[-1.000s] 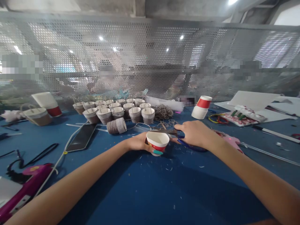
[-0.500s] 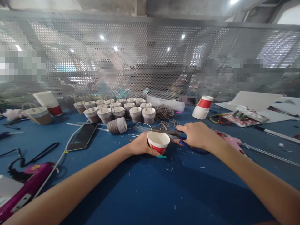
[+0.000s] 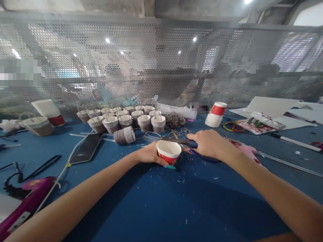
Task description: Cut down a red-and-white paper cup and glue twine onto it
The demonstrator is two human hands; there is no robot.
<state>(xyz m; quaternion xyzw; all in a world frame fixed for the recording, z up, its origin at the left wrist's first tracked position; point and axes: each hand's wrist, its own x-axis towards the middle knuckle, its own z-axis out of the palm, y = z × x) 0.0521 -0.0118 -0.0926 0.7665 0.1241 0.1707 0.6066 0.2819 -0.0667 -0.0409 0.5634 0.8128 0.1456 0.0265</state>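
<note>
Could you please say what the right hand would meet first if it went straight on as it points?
The right hand would probably meet the paper cup held by the left hand; the scissors appear at its far rim, though depth is unclear.

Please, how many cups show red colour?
3: one cup in the left hand, one cup atop the right stack, one cup in the leaning left stack. Stacks may hide more.

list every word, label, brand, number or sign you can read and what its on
No text can be read.
White paper cup with a red band, in the left hand: small yellow mark, too small to read.
Magenta plastic tool, lower left: dark marks on a pale patch, too blurred to read.
</note>
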